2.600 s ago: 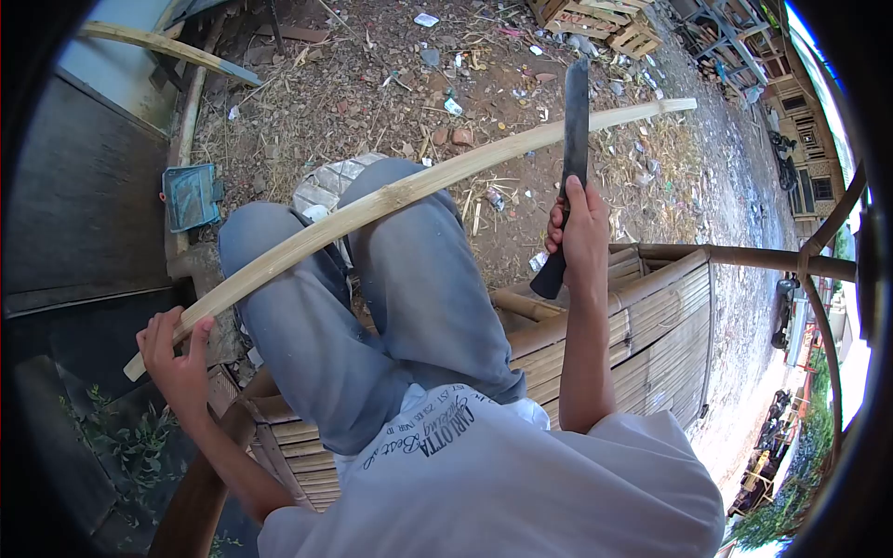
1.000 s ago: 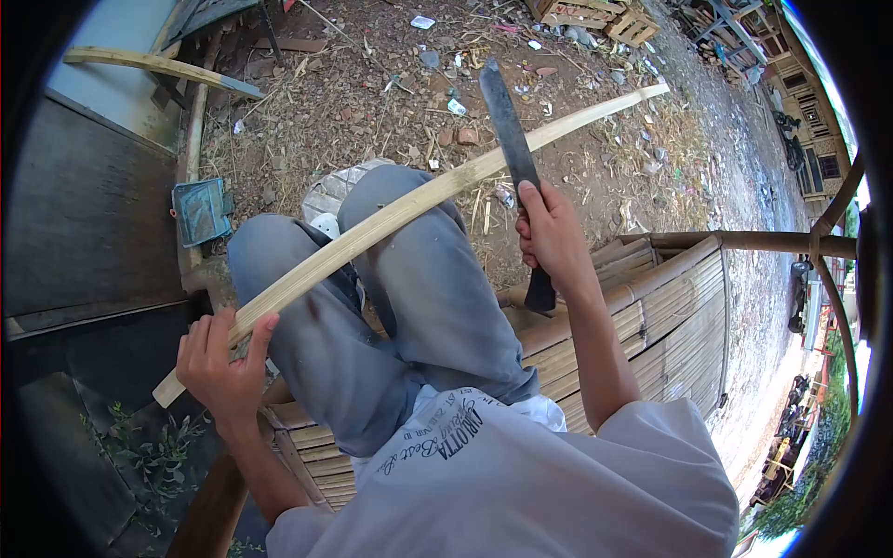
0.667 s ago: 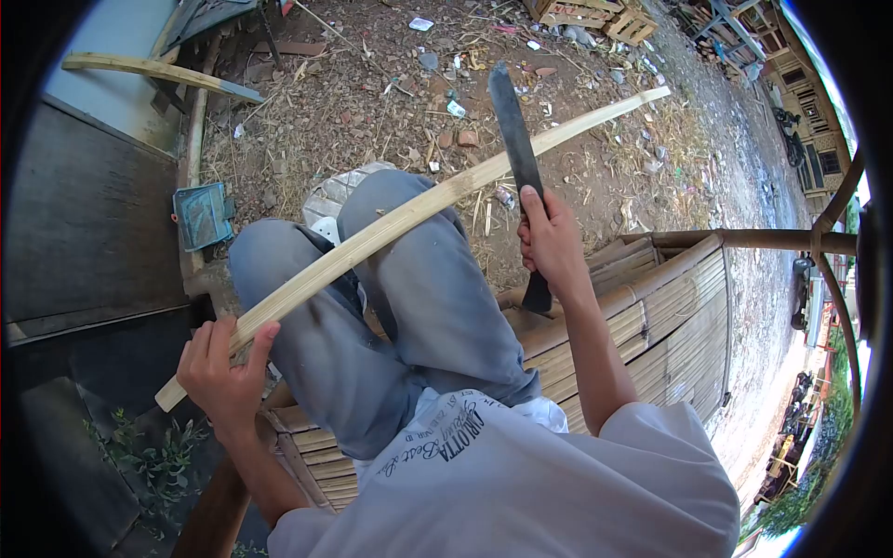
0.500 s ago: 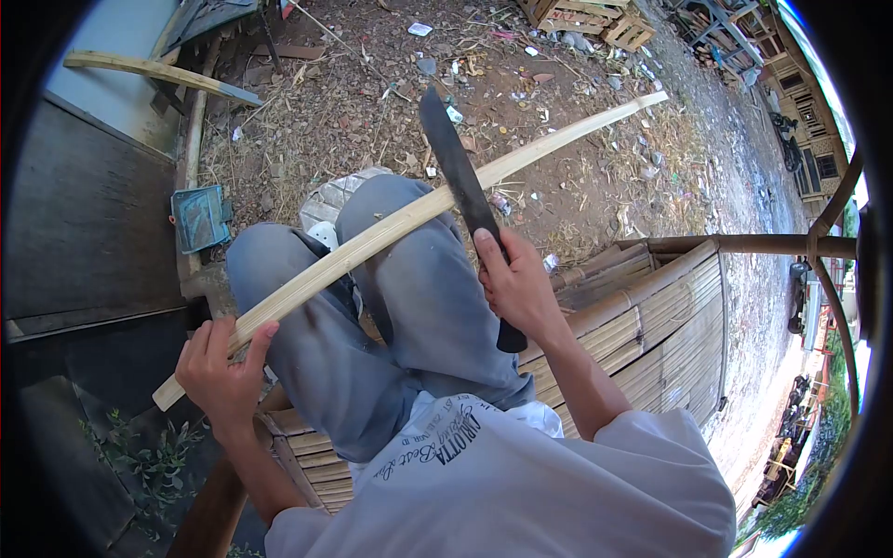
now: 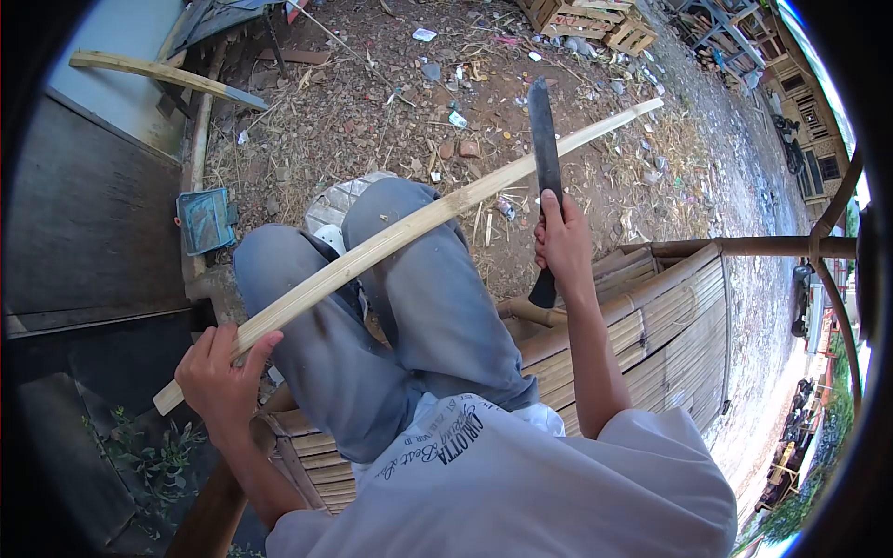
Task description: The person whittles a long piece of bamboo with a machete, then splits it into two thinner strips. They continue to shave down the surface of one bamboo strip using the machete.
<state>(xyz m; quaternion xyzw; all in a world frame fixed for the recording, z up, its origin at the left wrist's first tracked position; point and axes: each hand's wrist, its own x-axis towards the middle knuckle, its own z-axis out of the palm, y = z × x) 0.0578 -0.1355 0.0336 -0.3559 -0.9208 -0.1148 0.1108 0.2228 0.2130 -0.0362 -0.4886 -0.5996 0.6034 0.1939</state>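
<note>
A long pale wooden strip (image 5: 400, 232) lies slantwise across my knees, its far end reaching up to the right over the ground. Near its lower end, my left hand (image 5: 223, 377) is wrapped round it. My right hand (image 5: 565, 244) grips the dark handle of a long machete (image 5: 545, 139), thumb along the handle. The blade points away from me and crosses the strip beyond my right knee; whether it touches the wood I cannot tell.
A bamboo bench (image 5: 633, 325) stretches to the right under me. Dirt ground (image 5: 353, 121) with litter and shavings lies ahead. Wooden crates (image 5: 595, 20) stand at the top, a blue plastic basket (image 5: 206, 221) at left, and a leafy plant (image 5: 153, 460) at lower left.
My right hand and the machete have moved right, farther along the strip, and the blade has turned more upright. My left hand still holds the strip in nearly the same place.
</note>
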